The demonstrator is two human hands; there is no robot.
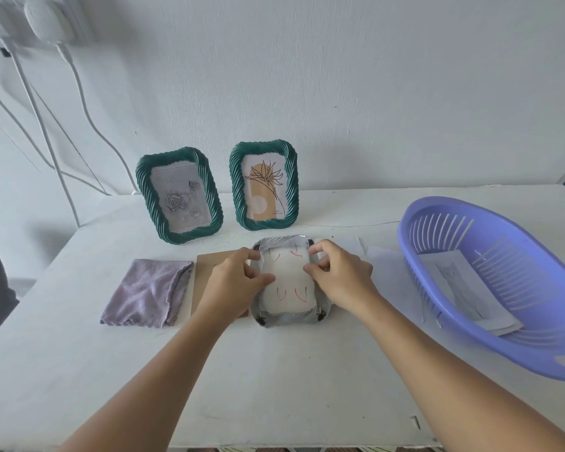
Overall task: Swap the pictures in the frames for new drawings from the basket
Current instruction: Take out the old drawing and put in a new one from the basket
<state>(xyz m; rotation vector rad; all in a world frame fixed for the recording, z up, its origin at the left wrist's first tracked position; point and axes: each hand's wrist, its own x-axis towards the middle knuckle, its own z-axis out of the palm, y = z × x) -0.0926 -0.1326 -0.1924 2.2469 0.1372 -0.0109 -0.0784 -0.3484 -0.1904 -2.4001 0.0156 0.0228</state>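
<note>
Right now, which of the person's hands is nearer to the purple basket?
Right. The right hand rests on the face-down frame, beside the basket; the left hand is on the frame's far side.

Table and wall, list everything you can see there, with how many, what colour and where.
standing frames: two, dark green, upright at the table's back, pictures inside
face-down frame: one, grey back, table centre, white sheet with coloured marks in it
backing board: one, brown, flat left of that frame
cloth: one, lilac, folded, far left
basket: one, purple, right side, drawings inside
loose sheets: white, between frame and basket
cables: white, on the wall, left
left hand: on the sheet's left edge
right hand: pinching the sheet's right edge
</note>
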